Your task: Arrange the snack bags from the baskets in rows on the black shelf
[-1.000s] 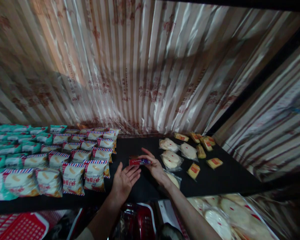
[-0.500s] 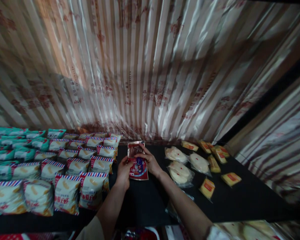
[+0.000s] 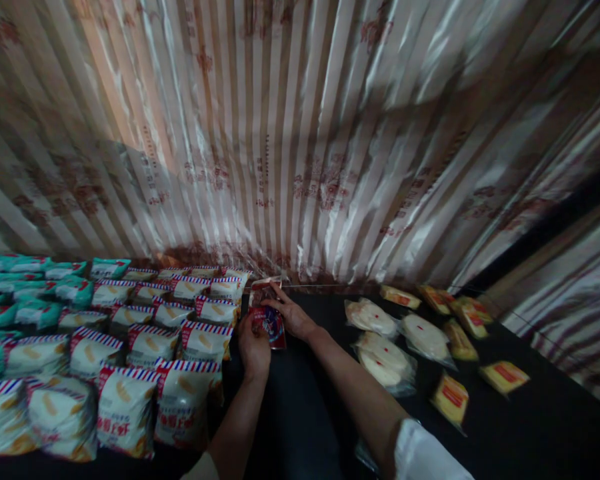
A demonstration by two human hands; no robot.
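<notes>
A dark red, shiny packet (image 3: 277,335) with a blue-purple printed patch lies at the back of the black tabletop, close to the foil curtain. My left hand (image 3: 254,347) is closed on its left edge, with the fingers curled. From the right, my right hand (image 3: 294,317) holds the packet's upper right side, its fingers reaching across the top part. The hands cover much of the packet. Beside my left hand stand rows of white snack bags (image 3: 207,343) with red-and-blue striped tops.
Teal bags (image 3: 73,291) fill the far left. Right of my forearm lie clear-wrapped pale round flatbreads (image 3: 385,360) and several yellow wrapped wedges (image 3: 451,399) on the black tabletop (image 3: 300,413). A striped foil curtain (image 3: 280,147) hangs behind.
The packet and both hands have moved slightly back toward the curtain and row of bags. The view has shifted, so the flatbreads and wedges appear farther right.
</notes>
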